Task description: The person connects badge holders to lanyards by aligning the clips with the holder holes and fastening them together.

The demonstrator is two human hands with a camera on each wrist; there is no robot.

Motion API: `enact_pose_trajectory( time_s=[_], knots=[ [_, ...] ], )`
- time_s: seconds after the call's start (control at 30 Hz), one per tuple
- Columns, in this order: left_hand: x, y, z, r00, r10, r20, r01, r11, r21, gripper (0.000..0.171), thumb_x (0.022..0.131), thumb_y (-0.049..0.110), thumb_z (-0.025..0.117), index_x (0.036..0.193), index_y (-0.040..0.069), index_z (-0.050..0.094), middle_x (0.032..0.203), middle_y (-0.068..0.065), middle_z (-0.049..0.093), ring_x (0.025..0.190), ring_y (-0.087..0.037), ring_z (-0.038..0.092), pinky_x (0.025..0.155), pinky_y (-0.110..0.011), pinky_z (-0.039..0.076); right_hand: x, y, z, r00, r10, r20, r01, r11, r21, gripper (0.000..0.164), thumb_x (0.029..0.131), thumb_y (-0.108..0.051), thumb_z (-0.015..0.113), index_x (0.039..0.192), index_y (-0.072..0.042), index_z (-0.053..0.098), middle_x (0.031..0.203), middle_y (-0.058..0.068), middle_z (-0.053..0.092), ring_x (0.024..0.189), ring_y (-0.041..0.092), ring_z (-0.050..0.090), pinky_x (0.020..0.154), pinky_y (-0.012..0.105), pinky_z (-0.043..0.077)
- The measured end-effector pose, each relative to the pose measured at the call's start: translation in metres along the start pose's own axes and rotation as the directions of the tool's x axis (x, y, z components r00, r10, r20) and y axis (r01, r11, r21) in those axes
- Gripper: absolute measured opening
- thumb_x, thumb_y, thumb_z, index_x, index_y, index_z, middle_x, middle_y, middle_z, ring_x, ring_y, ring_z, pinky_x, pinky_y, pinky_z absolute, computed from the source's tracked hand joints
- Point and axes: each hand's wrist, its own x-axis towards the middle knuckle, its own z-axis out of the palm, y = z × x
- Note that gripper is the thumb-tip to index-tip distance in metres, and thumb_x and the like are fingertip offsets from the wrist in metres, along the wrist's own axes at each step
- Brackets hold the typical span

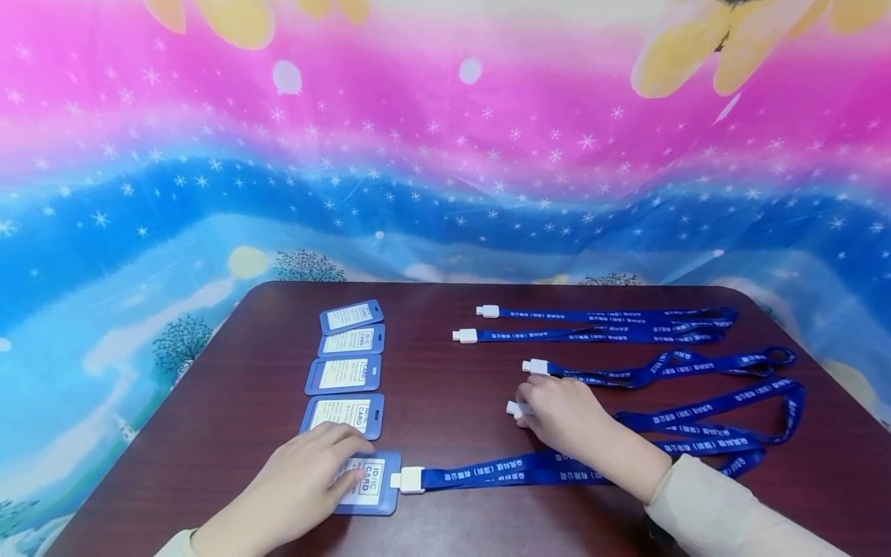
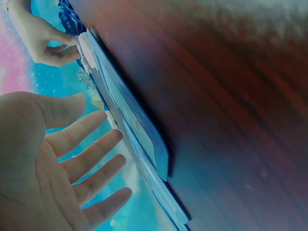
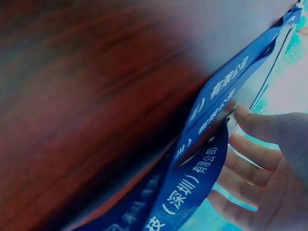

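Over the nearest blue ID card holder (image 1: 381,487), my left hand (image 1: 299,472) hovers with relaxed, spread fingers; in the left wrist view its palm and fingers stand apart from the holder. This holder's slot end meets the white clip (image 1: 412,480) of the nearest blue lanyard (image 1: 480,473). To the right, my right hand (image 1: 567,414) pinches the white clip (image 1: 513,408) of the second lanyard between thumb and fingers. That lanyard's printed blue strap (image 1: 710,410) trails rightward in a loop. In the right wrist view the strap (image 3: 192,183) runs up to the fingers, which partly hide the clip.
More card holders (image 1: 343,374) form a column on the left of the dark wooden table (image 1: 431,387), the two farthest overlapping. Further lanyards (image 1: 612,334) lie stretched to the right, white clips pointing left. A colourful printed cloth (image 1: 445,170) hangs behind the table.
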Motion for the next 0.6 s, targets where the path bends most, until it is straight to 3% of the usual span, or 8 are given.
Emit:
enact_pose_trajectory(
  time_s=[0.3,0.6],
  knots=[
    [0.009,-0.013,0.0,0.999,-0.017,0.028,0.017,1.0,-0.005,0.027,0.088,0.027,0.076,0.113,0.023,0.071,0.117,0.008,0.065,0.112,-0.014,0.059,0.091,-0.045,0.053,0.007,-0.002,0.0,0.997,0.067,0.049,-0.07,0.995,0.064,0.023,0.074,-0.021,0.089,0.089,-0.011,0.073,0.082,0.002,0.068,0.069,0.016,0.062,0.071,0.041,0.058],
    [0.02,-0.021,-0.001,0.999,-0.038,0.019,0.037,0.999,0.01,0.031,0.086,0.025,0.078,0.116,0.019,0.071,0.118,0.004,0.065,0.113,-0.018,0.06,0.093,-0.045,0.052,0.006,-0.003,0.001,0.997,0.066,0.038,-0.068,0.996,0.057,0.021,0.074,-0.019,0.088,0.088,-0.011,0.074,0.082,0.003,0.068,0.069,0.018,0.063,0.07,0.041,0.059]
  ],
)
